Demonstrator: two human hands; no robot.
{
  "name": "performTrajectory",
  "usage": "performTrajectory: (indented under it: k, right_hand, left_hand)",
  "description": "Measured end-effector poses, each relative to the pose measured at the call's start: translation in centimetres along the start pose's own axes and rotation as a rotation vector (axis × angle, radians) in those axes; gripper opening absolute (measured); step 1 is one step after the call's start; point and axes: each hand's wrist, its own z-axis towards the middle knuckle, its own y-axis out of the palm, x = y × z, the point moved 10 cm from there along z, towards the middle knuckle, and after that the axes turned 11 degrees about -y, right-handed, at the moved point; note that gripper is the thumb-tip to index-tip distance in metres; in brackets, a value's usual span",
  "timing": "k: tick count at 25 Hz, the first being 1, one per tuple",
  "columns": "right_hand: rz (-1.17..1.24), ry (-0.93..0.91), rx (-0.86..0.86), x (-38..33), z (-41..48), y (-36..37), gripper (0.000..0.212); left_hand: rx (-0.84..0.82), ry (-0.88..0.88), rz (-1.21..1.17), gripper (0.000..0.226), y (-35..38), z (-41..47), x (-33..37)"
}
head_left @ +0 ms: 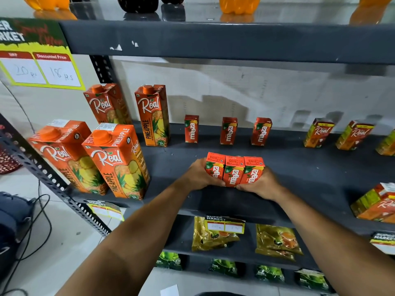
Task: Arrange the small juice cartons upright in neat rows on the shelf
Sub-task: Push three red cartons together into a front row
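Three small orange Maaza cartons (pixel 234 170) stand upright side by side near the front of the dark grey shelf (pixel 299 167). My left hand (pixel 197 175) presses on the left carton and my right hand (pixel 261 182) on the right one, squeezing the three together. Behind them, at the back of the shelf, three more small Maaza cartons stand upright and spaced apart: one at the left (pixel 191 129), one in the middle (pixel 228 130) and one at the right (pixel 261 131).
Tall Real pineapple cartons (pixel 115 161) crowd the shelf's left end. Small Real cartons (pixel 318 133) stand at the back right, with others (pixel 378 204) at the front right. Orange bottles (pixel 239 4) sit on the shelf above, tea packets (pixel 277 242) below. A slotted upright (pixel 49 178) runs along the left.
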Motion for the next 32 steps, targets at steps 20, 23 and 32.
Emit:
performTrajectory:
  k: [20, 23, 32]
  right_hand:
    - [-0.053, 0.073, -0.063, -1.4, -5.3, 1.6, 0.041]
    - [-0.052, 0.066, -0.064, -1.6, -5.4, 1.7, 0.040]
    - [-0.038, 0.087, -0.076, -1.1, -5.4, 1.7, 0.044]
  left_hand:
    - [0.051, -0.107, 0.001, 0.059, 0.8, -5.9, -2.2]
    - [0.077, -0.097, 0.016, 0.060, 0.9, -6.3, -2.2]
    - [0.076, -0.099, 0.015, 0.063, 1.1, -6.7, -2.0]
